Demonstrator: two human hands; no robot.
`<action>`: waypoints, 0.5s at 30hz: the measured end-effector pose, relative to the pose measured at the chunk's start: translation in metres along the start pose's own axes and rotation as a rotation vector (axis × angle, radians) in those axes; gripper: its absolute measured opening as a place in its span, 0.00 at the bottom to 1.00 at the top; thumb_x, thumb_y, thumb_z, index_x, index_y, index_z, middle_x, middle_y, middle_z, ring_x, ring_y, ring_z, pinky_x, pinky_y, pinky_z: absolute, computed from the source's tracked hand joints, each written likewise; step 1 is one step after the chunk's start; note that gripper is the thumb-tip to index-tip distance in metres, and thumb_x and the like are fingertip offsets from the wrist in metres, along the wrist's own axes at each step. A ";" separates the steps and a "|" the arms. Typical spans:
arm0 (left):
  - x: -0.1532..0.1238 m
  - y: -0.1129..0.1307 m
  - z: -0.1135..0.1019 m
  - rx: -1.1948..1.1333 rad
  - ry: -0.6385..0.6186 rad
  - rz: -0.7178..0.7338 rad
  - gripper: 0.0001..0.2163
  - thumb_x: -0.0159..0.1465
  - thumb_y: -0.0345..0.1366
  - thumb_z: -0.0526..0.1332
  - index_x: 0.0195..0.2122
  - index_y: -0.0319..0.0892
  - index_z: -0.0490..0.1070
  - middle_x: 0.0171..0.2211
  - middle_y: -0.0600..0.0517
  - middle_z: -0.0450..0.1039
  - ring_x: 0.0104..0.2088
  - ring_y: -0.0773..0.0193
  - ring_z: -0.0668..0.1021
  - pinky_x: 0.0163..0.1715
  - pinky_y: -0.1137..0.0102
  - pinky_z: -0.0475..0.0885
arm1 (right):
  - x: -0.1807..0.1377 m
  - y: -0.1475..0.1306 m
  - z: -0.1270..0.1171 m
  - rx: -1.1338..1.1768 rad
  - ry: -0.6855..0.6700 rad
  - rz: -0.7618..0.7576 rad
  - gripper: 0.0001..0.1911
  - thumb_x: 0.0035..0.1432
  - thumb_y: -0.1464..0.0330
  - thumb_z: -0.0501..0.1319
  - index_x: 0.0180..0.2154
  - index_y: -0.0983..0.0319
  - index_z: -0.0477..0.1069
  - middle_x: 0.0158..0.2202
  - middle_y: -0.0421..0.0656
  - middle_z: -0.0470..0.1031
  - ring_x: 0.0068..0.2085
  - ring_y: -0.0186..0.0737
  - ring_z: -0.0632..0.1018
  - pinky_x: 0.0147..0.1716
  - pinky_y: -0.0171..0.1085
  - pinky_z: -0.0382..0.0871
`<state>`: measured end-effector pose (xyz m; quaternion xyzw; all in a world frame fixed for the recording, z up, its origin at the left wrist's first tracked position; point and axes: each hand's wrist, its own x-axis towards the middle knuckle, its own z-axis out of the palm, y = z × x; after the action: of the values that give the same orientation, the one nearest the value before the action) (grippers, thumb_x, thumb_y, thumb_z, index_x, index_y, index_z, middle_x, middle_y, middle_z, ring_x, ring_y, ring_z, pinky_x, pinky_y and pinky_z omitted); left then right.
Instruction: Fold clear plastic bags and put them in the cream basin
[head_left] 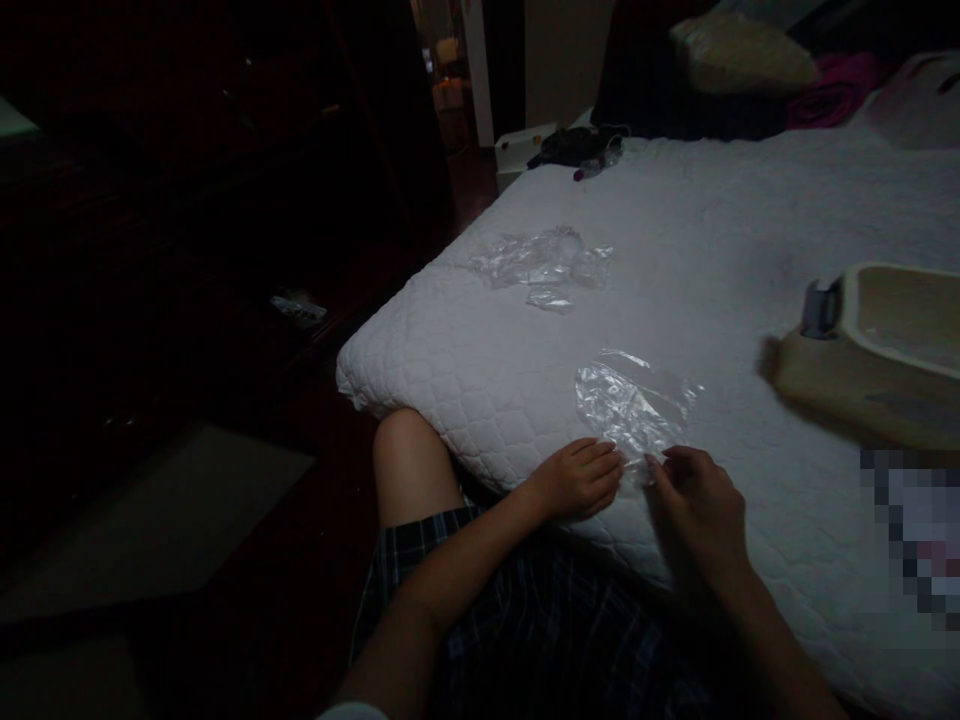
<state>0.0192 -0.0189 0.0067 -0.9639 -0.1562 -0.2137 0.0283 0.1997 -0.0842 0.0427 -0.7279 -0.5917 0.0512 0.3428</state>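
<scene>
Mattress padding (750, 240) looks soft and uneven, so the thin plastic film (630, 400) on its near side, just beyond the hands, could skid or bunch if pulled lopsidedly; a hard tug might tear it. The right hand (701, 505) has thumb and forefinger close together at the film's near edge; the left hand (583, 478) rests beside it, fingers together. Whether either pinches the film, I cannot tell.

Darkness swallows most of the far left. The beige tub (832, 385) is cut off at right, and something near right is pixelated. Farther left, crumpled plastic (540, 258) blurs into the pale cover.
</scene>
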 end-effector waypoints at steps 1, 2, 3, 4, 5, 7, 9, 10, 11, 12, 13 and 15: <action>0.000 0.000 0.000 -0.001 0.002 0.001 0.12 0.66 0.35 0.55 0.46 0.36 0.73 0.50 0.42 0.74 0.55 0.57 0.73 0.56 0.60 0.70 | 0.000 0.000 0.000 -0.005 0.012 0.002 0.17 0.57 0.53 0.57 0.36 0.60 0.69 0.26 0.43 0.72 0.29 0.42 0.71 0.29 0.40 0.62; 0.000 0.000 0.001 -0.001 0.003 0.001 0.12 0.66 0.35 0.55 0.46 0.37 0.73 0.50 0.42 0.74 0.55 0.57 0.73 0.55 0.60 0.70 | 0.000 0.000 0.000 -0.013 0.023 -0.003 0.16 0.57 0.54 0.57 0.34 0.60 0.69 0.26 0.43 0.71 0.29 0.42 0.71 0.29 0.40 0.62; 0.000 0.000 0.001 0.001 0.004 0.001 0.12 0.67 0.36 0.54 0.46 0.37 0.73 0.50 0.43 0.74 0.55 0.57 0.73 0.55 0.60 0.70 | 0.000 0.000 0.001 -0.024 0.029 -0.021 0.15 0.58 0.55 0.57 0.33 0.60 0.68 0.25 0.43 0.71 0.29 0.42 0.70 0.29 0.40 0.62; 0.000 0.000 0.001 0.003 0.007 0.001 0.12 0.67 0.36 0.54 0.46 0.37 0.73 0.50 0.43 0.75 0.55 0.57 0.73 0.55 0.60 0.70 | 0.000 0.001 0.001 -0.033 0.035 -0.052 0.13 0.59 0.56 0.57 0.31 0.59 0.68 0.26 0.44 0.71 0.29 0.42 0.70 0.30 0.40 0.62; 0.000 0.000 0.000 0.006 0.011 0.002 0.12 0.67 0.36 0.54 0.46 0.36 0.73 0.50 0.43 0.75 0.54 0.57 0.73 0.55 0.60 0.70 | 0.000 0.002 0.001 -0.036 0.038 -0.094 0.12 0.59 0.58 0.56 0.31 0.59 0.67 0.27 0.44 0.71 0.30 0.42 0.70 0.31 0.41 0.63; 0.000 0.000 -0.001 0.013 0.028 0.002 0.13 0.67 0.36 0.53 0.46 0.36 0.73 0.50 0.44 0.74 0.54 0.57 0.74 0.55 0.61 0.70 | 0.001 0.005 0.002 -0.036 0.045 -0.195 0.08 0.60 0.63 0.56 0.32 0.60 0.69 0.29 0.45 0.71 0.32 0.43 0.71 0.34 0.41 0.64; 0.000 0.000 -0.002 0.017 0.038 0.000 0.13 0.67 0.35 0.53 0.46 0.35 0.72 0.50 0.44 0.74 0.54 0.57 0.74 0.55 0.61 0.70 | 0.001 0.008 0.003 -0.049 0.047 -0.286 0.07 0.59 0.67 0.55 0.35 0.60 0.71 0.32 0.46 0.72 0.34 0.44 0.72 0.36 0.42 0.65; 0.001 0.000 -0.003 0.018 0.036 0.000 0.13 0.67 0.36 0.53 0.46 0.35 0.72 0.50 0.44 0.74 0.54 0.57 0.74 0.55 0.61 0.70 | 0.002 0.008 0.004 -0.065 0.049 -0.319 0.07 0.59 0.68 0.55 0.36 0.61 0.71 0.33 0.46 0.72 0.35 0.44 0.72 0.36 0.42 0.65; 0.001 0.000 -0.003 0.019 0.032 -0.001 0.13 0.67 0.36 0.53 0.46 0.36 0.72 0.50 0.44 0.74 0.54 0.57 0.74 0.55 0.60 0.71 | 0.002 0.009 0.004 -0.083 0.049 -0.342 0.08 0.60 0.68 0.55 0.38 0.61 0.71 0.33 0.46 0.72 0.35 0.44 0.72 0.37 0.43 0.66; 0.001 0.000 -0.003 0.020 0.029 -0.001 0.13 0.68 0.36 0.53 0.46 0.36 0.72 0.50 0.44 0.74 0.54 0.57 0.74 0.54 0.60 0.71 | 0.002 0.008 0.005 -0.100 0.049 -0.356 0.08 0.60 0.69 0.55 0.39 0.61 0.71 0.34 0.47 0.73 0.36 0.44 0.73 0.37 0.43 0.65; 0.001 0.000 -0.003 0.023 0.029 -0.001 0.13 0.68 0.36 0.52 0.46 0.36 0.72 0.51 0.44 0.74 0.54 0.57 0.74 0.54 0.60 0.71 | 0.002 0.008 0.005 -0.109 0.050 -0.359 0.08 0.60 0.69 0.55 0.39 0.61 0.71 0.35 0.47 0.73 0.36 0.45 0.73 0.38 0.43 0.65; 0.000 0.000 -0.002 0.029 0.041 -0.001 0.13 0.68 0.36 0.52 0.46 0.36 0.73 0.50 0.45 0.74 0.53 0.57 0.74 0.55 0.60 0.71 | 0.002 0.007 0.006 -0.112 0.064 -0.328 0.07 0.60 0.68 0.55 0.39 0.61 0.69 0.35 0.47 0.73 0.37 0.45 0.73 0.38 0.43 0.65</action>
<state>0.0187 -0.0190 0.0090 -0.9587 -0.1589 -0.2314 0.0456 0.2028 -0.0804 0.0349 -0.6408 -0.6932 -0.0617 0.3240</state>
